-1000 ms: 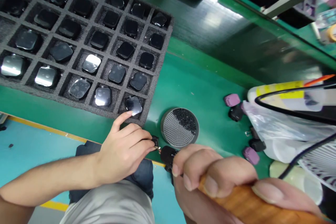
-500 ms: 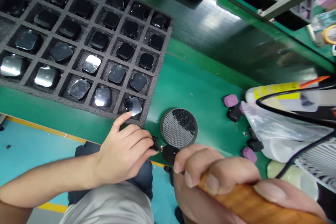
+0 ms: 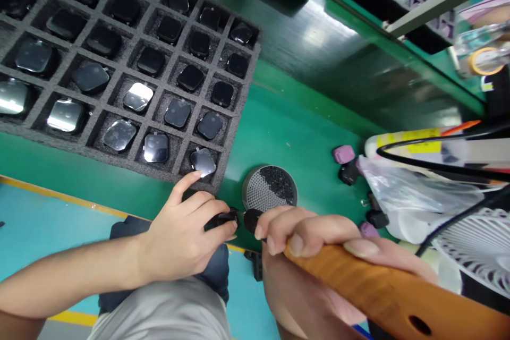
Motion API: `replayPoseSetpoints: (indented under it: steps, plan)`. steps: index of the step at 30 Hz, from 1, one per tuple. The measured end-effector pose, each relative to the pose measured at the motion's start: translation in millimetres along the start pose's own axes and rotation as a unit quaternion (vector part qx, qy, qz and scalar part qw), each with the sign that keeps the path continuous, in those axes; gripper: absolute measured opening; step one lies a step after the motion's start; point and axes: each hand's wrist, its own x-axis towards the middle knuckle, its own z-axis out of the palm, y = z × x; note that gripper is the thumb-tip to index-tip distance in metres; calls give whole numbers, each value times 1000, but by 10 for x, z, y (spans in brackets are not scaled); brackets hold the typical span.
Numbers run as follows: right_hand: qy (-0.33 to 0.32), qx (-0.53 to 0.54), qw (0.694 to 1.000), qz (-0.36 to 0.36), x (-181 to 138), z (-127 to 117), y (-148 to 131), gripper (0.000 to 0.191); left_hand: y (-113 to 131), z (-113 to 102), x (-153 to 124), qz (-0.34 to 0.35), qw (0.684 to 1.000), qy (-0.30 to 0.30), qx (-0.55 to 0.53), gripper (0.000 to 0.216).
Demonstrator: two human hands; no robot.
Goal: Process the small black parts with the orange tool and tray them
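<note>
My right hand (image 3: pixel 314 244) is wrapped round an electric screwdriver with an orange body (image 3: pixel 382 287); its black nose points left toward my left hand. My left hand (image 3: pixel 191 234) pinches a small glossy black casing (image 3: pixel 225 217) between thumb and fingers, mostly hidden by them. Its stretched index finger reaches the shiny dark watch-shaped piece (image 3: pixel 203 161) in the corner cell of the grey foam tray (image 3: pixel 175 175). Just beyond the screwdriver's nose stands a round dish (image 3: pixel 261 196) with a dotted grid, dark tiny screws heaped on its far right part.
Several dark watch-shaped pieces fill most tray cells. Right of the dish lie pink (image 3: pixel 343 154) and black casings, a white bottle with a yellow label (image 3: pixel 422 142), a clear plastic bag (image 3: pixel 418 186) and a white fan (image 3: pixel 478 247). A black cable (image 3: pixel 434 167) loops over them.
The screwdriver has drawn slightly back, its tip now apart from the black casing. The casing has turned a little in my left fingers. The view has shifted slightly.
</note>
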Motion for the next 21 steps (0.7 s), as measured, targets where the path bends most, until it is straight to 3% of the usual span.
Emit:
replayPoseSetpoints:
  steps: [4, 9, 16, 21]
  plan:
    - [8, -8, 1000, 0, -6, 45, -8, 33, -5, 3, -3, 4, 1000, -6, 10, 14]
    - [-42, 4, 999, -18, -14, 49, 10, 44, -19, 22, -4, 8, 1000, 2, 16, 12]
    - [-16, -15, 1000, -16, -42, 74, 46, 43, -26, 26, -8, 7, 1000, 15, 16, 11]
    - [-81, 28, 996, 36, 27, -7, 45, 48, -24, 40, -7, 8, 999, 15, 28, 9]
